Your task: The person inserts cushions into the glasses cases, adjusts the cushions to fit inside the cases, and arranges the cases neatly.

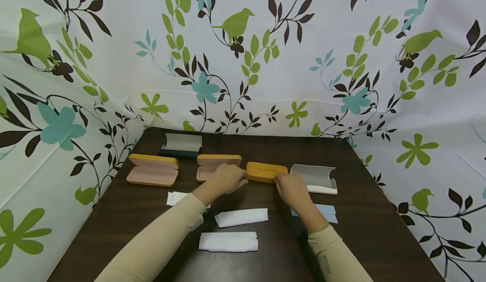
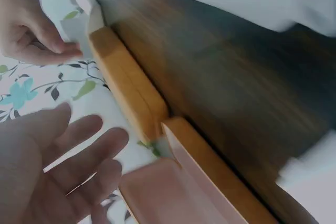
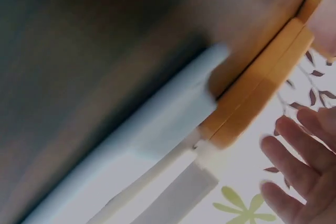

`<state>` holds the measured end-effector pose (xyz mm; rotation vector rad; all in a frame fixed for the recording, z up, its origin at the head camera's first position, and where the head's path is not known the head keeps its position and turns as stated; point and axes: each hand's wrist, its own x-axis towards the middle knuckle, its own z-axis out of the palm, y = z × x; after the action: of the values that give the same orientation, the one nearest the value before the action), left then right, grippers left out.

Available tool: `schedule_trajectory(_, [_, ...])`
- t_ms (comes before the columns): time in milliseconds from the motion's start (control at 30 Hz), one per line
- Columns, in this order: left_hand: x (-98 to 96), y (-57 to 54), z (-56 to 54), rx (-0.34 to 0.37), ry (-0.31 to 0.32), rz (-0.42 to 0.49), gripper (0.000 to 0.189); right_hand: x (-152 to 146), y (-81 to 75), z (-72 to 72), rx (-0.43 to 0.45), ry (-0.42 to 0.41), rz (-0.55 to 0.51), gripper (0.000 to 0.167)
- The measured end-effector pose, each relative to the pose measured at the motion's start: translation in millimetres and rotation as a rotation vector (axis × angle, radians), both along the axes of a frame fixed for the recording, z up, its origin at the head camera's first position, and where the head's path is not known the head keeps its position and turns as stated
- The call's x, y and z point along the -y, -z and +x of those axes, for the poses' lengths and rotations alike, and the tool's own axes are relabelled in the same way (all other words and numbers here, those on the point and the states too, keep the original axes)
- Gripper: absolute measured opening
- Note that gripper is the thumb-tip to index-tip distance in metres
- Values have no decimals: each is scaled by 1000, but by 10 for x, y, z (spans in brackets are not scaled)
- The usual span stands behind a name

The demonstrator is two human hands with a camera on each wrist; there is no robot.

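A closed yellow-orange glasses case (image 1: pixel 263 172) lies on the dark table between the two hands. My left hand (image 1: pixel 227 179) is near its left end, in front of an open yellow glasses case (image 1: pixel 206 174) with a pink lining. In the left wrist view the left hand's fingers (image 2: pixel 107 142) are loosely spread and hold nothing. My right hand (image 1: pixel 290 188) hovers by the closed case's right end, beside an open white glasses case (image 1: pixel 314 176) with a grey lining. Loosely spread fingers (image 3: pixel 299 140) show in the right wrist view, apart from the cases.
Another open yellow case (image 1: pixel 152 176) sits at the left, with an open dark case (image 1: pixel 182 143) behind it. White folded cloths (image 1: pixel 228 242) lie nearer the front, one partly behind the left forearm. A light-blue cloth (image 1: pixel 322 212) lies partly under the right forearm. A patterned curtain (image 1: pixel 243 62) surrounds the table.
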<state>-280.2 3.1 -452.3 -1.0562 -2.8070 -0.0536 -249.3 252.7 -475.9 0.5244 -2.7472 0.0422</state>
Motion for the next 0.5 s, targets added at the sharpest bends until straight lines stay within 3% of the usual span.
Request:
schedule_trajectory(100, [177,49,26,144,4,19,14,77,-21,30,163,8,-48,8])
schedule_trajectory(300, [458,95,110,395,29,200,12,183,-47,70,521,-57,-102,15])
schedule_trajectory(433, [479,153,218,490,-16,132,28,254,-67,77,674,-128,-102,18])
schedule_trajectory(500, [464,206,281,495,-45,67,36,300,-73,78,714,-167,-111,20])
